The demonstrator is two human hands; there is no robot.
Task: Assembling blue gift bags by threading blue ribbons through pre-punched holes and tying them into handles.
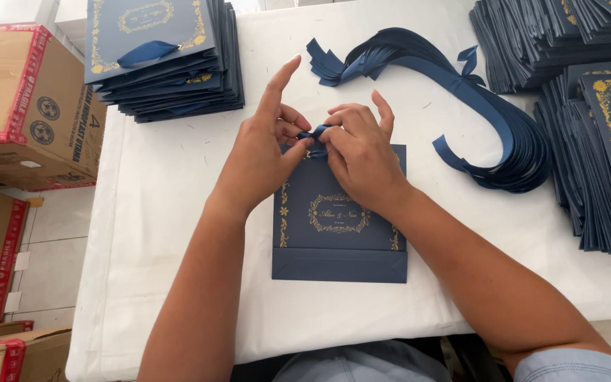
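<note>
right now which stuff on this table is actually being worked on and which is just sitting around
In hand:
- left hand and right hand, pinching a blue ribbon bow
- flat navy paper bag under the bow
- bundle of loose blue ribbons, likely supply

Lying about:
- stack of bags with ribbon
- flat bag stacks at right
- cardboard boxes beside the white table

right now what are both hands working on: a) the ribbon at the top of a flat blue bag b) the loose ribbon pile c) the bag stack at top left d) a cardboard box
a: the left hand and right hand pinch the ribbon at the top edge of the bag.
</note>
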